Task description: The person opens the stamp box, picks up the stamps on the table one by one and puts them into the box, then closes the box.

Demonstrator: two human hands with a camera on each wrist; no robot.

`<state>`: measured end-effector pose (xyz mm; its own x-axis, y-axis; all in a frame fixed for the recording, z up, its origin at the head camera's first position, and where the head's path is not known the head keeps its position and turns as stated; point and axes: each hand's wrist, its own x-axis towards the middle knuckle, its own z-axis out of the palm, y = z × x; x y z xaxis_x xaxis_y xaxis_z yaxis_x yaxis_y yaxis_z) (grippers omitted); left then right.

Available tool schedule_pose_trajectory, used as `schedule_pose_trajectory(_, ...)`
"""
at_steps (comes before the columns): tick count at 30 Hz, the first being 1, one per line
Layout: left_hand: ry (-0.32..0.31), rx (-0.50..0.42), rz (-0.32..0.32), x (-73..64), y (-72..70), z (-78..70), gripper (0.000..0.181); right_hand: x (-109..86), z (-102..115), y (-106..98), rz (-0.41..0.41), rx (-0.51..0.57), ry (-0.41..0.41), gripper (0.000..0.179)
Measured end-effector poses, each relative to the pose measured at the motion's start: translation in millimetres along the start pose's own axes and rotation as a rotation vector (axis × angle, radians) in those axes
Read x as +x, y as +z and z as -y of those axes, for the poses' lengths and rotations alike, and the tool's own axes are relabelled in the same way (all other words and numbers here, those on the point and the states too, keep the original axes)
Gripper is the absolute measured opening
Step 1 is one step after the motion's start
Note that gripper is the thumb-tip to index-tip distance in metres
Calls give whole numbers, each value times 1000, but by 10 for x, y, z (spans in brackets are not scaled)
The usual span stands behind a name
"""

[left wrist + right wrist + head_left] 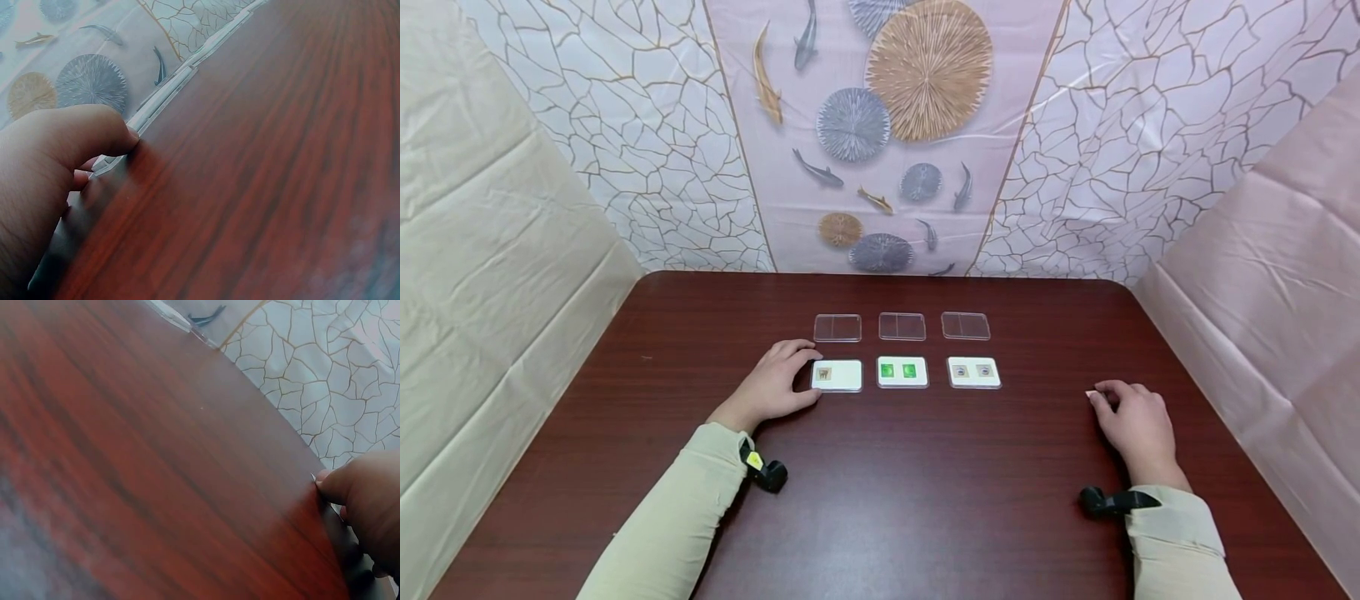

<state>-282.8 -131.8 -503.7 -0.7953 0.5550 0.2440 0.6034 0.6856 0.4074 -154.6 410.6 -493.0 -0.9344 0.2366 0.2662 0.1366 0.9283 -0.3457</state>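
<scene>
On the table, my left hand (778, 379) holds the left end of a flat clear case with a white insert (847, 377), thumb at its near corner and fingers at the far one. One small brown stamp-like picture (824, 374) lies on that insert's left half. From the left wrist view, the thumb (115, 134) meets the case's edge (164, 100). Far to the right, my right hand (1138, 425) pinches a small white piece of paper (1090, 393) between thumb and forefinger. Only a thin pale edge of the paper (314, 477) shows in the right wrist view.
Beside the held case lie a case with two green pictures (902, 382) and a case with two grey ones (974, 382). Behind them are three clear lids, at left (838, 328), middle (902, 327) and right (966, 326). Patterned cloth (1060, 208) hangs behind the table.
</scene>
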Motion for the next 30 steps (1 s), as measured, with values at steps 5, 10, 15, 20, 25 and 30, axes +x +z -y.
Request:
schedule_pose_trajectory(5, 0, 2, 1, 4, -1, 3, 56, 3, 8, -4, 5, -13, 11, 32)
schedule_pose_trajectory(10, -2, 3, 6, 3, -3, 3, 56, -8, 27, -18, 7, -38, 27, 32)
schedule_pose_trajectory(15, -6, 2, 10, -4, -8, -4, 56, -12, 22, -19, -3, -49, 29, 29)
schedule_pose_trajectory(20, -11, -3, 9, -8, -13, -18, 56, -16, 5, 1, -19, -37, 23, 27)
schedule_pose_trajectory(25, -9, -5, 6, -6, -8, -19, 56, 1, 5, 4, -31, -11, 28, 26)
schedule_pose_trajectory(30, -5, -3, 2, -3, -5, -7, 56, 19, 36, 9, -42, 49, 61, 30)
